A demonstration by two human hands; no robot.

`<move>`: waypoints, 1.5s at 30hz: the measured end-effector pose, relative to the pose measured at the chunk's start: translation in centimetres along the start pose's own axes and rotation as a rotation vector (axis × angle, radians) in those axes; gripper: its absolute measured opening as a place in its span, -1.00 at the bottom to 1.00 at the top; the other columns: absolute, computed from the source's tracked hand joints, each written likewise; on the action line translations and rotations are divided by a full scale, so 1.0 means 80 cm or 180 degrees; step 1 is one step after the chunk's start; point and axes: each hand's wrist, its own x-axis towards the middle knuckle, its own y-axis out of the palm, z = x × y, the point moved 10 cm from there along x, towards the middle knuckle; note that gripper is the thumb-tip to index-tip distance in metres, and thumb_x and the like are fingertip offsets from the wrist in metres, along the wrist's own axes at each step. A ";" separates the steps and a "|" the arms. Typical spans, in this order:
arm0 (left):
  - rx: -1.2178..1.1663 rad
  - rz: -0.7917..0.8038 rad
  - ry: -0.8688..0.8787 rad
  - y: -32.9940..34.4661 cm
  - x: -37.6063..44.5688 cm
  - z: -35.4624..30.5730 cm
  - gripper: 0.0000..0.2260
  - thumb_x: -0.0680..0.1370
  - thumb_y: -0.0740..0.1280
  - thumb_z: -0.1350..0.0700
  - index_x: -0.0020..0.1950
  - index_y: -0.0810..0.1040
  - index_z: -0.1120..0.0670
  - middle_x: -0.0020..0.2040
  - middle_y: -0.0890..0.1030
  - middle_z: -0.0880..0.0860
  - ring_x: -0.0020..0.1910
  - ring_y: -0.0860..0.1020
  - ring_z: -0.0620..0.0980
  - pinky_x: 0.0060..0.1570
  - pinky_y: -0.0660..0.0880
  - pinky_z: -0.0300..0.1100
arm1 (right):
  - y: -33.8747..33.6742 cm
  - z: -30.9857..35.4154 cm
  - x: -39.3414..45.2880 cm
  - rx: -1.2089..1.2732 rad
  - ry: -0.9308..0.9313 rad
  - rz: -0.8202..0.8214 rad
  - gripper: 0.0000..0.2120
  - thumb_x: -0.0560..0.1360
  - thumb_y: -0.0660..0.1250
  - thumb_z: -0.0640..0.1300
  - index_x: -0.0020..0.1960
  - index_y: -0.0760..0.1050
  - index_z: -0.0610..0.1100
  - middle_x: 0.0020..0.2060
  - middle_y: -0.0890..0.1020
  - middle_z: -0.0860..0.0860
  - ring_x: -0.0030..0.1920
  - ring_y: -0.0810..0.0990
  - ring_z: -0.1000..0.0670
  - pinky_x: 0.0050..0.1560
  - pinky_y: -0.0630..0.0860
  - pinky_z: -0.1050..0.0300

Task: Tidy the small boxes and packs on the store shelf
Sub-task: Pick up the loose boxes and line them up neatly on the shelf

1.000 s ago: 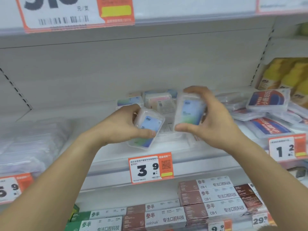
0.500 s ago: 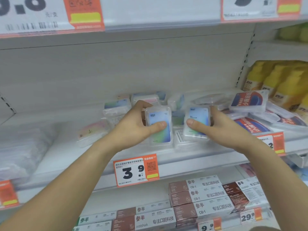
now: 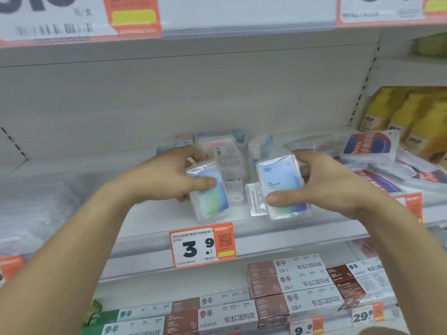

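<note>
Standing two clear plastic packs with blue-green cards upright at the white shelf [image 3: 150, 221] front: left hand [image 3: 169, 175] grips the left pack [image 3: 209, 192], right hand [image 3: 326, 187] pinches the right pack [image 3: 283, 187]; both sat further back half a second ago. Facing continues. Behind, jumbled packs; below, an orange price tag [image 3: 202, 245] and brown boxes [image 3: 290, 286].

A pale grey shelf unit [image 3: 217, 97] fills the view, its back panel plain and evenly lit; a perforated upright [image 3: 360, 93] divides it from the next bay on the right; the shelf above [image 3: 242, 18] carries orange price tags [image 3: 133, 18]; another tag [image 3: 202, 245] reads 3.9 on the middle shelf edge [image 3: 290, 235].
</note>
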 end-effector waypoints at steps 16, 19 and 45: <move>-0.1496 -0.0577 -0.0627 -0.032 -0.006 0.068 -0.55 0.59 0.13 -0.22 -0.06 0.61 0.10 -0.10 0.71 0.09 -0.04 0.64 0.06 0.06 0.53 -0.05 | 0.122 0.066 0.037 -0.0092 -0.1277 0.0385 -0.62 0.28 0.57 -0.38 -0.01 0.55 -0.11 0.19 0.63 0.11 0.23 0.59 0.13 0.10 0.52 0.24; -0.1611 -0.0749 -0.0311 -0.040 -0.006 0.066 -0.80 0.54 0.37 0.11 0.15 0.58 0.11 -0.02 0.69 0.12 -0.10 0.67 0.02 -0.16 0.61 -0.18 | 0.124 0.068 0.030 0.0155 -0.1199 0.0612 -0.60 0.29 0.57 -0.43 0.01 0.57 -0.10 -0.05 0.69 0.22 0.01 0.65 0.20 -0.05 0.54 0.27; -0.0693 -0.0601 0.0325 -0.085 -0.027 0.033 -0.61 0.27 0.51 -0.06 0.06 0.64 -0.02 0.00 0.70 -0.05 0.02 0.66 -0.07 0.16 0.55 0.08 | 0.041 0.012 0.028 -0.0108 -0.0481 -0.0176 -0.58 0.35 0.57 -0.11 0.14 0.50 0.06 -0.10 0.72 0.06 -0.10 0.69 0.06 -0.01 0.62 0.07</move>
